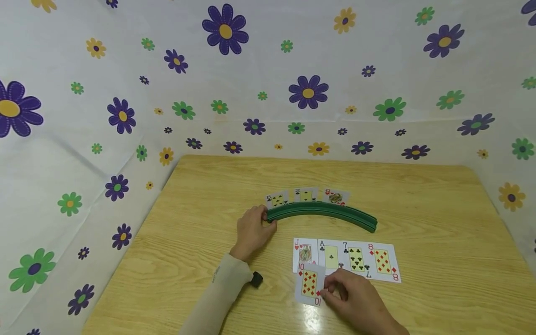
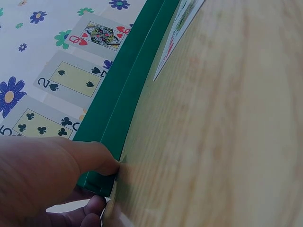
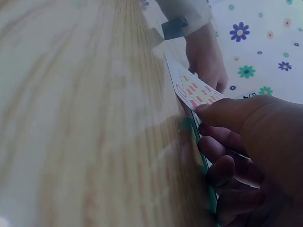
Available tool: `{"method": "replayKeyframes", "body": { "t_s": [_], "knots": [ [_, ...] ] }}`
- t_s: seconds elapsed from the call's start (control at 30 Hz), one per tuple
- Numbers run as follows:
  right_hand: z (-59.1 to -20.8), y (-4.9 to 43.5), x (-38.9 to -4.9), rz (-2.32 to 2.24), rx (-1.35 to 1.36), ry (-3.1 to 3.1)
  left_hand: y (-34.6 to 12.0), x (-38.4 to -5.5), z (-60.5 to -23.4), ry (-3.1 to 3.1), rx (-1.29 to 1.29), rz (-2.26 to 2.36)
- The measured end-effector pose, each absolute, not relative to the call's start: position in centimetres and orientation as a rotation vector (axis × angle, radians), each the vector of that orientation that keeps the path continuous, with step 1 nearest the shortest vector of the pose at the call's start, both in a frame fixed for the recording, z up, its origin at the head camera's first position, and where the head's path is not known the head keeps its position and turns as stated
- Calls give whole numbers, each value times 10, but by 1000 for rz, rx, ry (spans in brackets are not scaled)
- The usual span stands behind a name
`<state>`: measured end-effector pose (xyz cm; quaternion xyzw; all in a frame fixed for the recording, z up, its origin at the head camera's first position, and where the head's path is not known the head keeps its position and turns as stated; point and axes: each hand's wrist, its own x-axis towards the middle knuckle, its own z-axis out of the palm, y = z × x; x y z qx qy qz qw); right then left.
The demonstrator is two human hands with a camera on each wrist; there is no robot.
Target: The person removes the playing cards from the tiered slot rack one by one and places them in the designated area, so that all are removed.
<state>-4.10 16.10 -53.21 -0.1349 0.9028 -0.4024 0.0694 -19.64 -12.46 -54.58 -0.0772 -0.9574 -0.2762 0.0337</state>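
A curved green card holder [image 1: 322,209] stands on the table, with the five of clubs [image 2: 41,122], two of spades [image 2: 71,79] and queen of hearts [image 2: 100,35] upright in it. My left hand [image 1: 253,230] grips the holder's left end, thumb on the near side. Between the thumb and fingers of my right hand [image 1: 356,298] the ten of diamonds [image 1: 310,284] is pinched by its right edge. It overlaps the bottom of the jack of hearts [image 1: 305,252] in the head view. Beside the jack, the ace of clubs [image 1: 331,257], seven of clubs [image 1: 356,259] and eight of diamonds [image 1: 383,261] lie in an overlapping row.
The wooden table [image 1: 176,270] reaches back to a white cloth [image 1: 268,65] printed with flowers, which also hangs at both sides. The row of cards lies between the holder and my right hand.
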Motion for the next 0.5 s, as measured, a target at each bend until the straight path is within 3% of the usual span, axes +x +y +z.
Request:
{"method": "replayKeyframes", "body": {
  "t_s": [0.5],
  "knots": [
    [-529, 158, -36, -990, -507, 2784, -125, -196, -547, -2943, -229, -872]
  ]
}}
